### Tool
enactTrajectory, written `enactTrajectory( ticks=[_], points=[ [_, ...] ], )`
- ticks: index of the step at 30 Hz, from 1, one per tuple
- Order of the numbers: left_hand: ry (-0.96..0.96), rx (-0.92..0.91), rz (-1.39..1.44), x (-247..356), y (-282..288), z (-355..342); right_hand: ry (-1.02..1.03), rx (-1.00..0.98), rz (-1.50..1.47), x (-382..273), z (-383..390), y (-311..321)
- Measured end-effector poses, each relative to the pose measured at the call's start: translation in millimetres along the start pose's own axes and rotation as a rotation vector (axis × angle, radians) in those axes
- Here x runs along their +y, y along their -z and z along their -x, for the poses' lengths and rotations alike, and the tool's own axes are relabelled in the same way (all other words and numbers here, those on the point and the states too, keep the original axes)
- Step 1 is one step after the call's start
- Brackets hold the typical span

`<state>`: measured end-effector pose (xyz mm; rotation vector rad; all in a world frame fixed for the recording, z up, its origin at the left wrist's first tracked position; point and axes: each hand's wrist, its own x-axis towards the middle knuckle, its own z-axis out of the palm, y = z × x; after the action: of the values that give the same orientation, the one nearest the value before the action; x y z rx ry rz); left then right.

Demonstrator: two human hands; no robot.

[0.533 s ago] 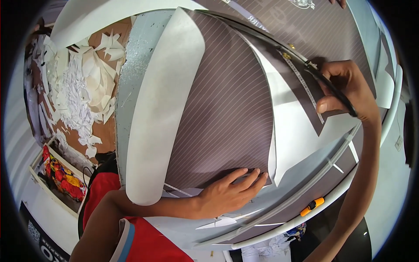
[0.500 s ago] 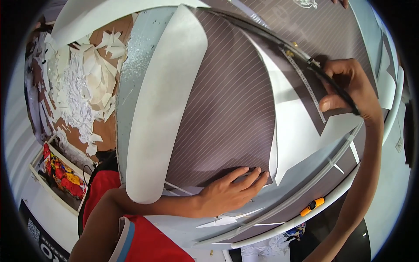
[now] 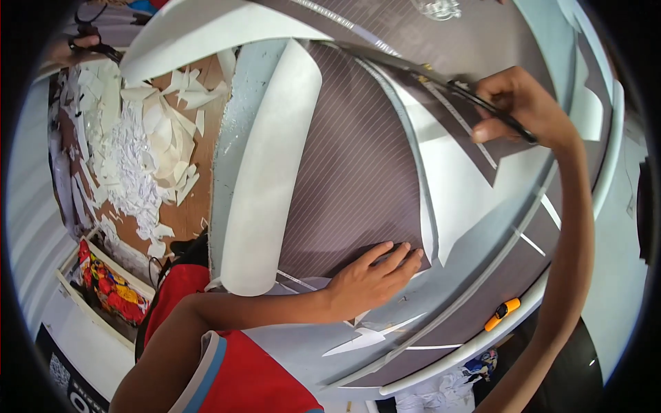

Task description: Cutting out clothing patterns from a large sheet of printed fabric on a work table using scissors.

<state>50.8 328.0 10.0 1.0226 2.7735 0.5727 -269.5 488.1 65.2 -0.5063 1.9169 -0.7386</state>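
A brown sheet with fine pale stripes (image 3: 351, 158) lies in front of me, its left side curled over into a white roll (image 3: 268, 172). My left hand (image 3: 368, 282) rests on the near edge of that sheet, palm down with fingers stretched. In my right hand (image 3: 513, 107) are long shears (image 3: 399, 64) with black handles, fingers wrapped round the grips. Their blades point up and left along the far edge of the striped piece. Between this piece and the shears' side lies a white-backed offcut (image 3: 447, 165) with a printed edge strip.
White paper scraps (image 3: 131, 165) are heaped at the left, near another person's hand (image 3: 82, 43) with black-handled scissors. A box of colourful items (image 3: 113, 282) stands below the heap. An orange cutter (image 3: 502, 314) lies by the table's near right edge.
My right hand and the shears have moved up and left in the picture. My left hand stays on the sheet. The other person's hand with scissors now shows more at upper left.
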Motion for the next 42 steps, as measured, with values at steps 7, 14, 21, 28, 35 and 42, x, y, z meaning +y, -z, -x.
enactTrajectory(
  ticks=[7, 14, 21, 28, 35, 42],
  points=[
    [-0.064, 0.018, 0.053, 5, -3, -2, -0.155, 0.045, -0.002, -8, 47, -33],
    [-0.112, -0.100, 0.030, 7, -11, 24, -0.368, 0.271, -0.065, -28, 173, -136],
    [-0.292, -0.175, 0.089, 11, -20, 95, -0.565, 0.824, -0.871, -64, 254, -437],
    [-0.486, -0.242, 0.146, 37, -19, 170, -0.685, 1.346, -1.395, -202, 208, -681],
    [-0.761, -0.357, 0.161, 67, -27, 278, -1.448, 1.615, -0.885, -285, 117, -848],
    [-0.573, 0.087, 0.073, 48, 42, 266, -1.821, 1.786, -0.803, -277, 97, -960]
  ],
)
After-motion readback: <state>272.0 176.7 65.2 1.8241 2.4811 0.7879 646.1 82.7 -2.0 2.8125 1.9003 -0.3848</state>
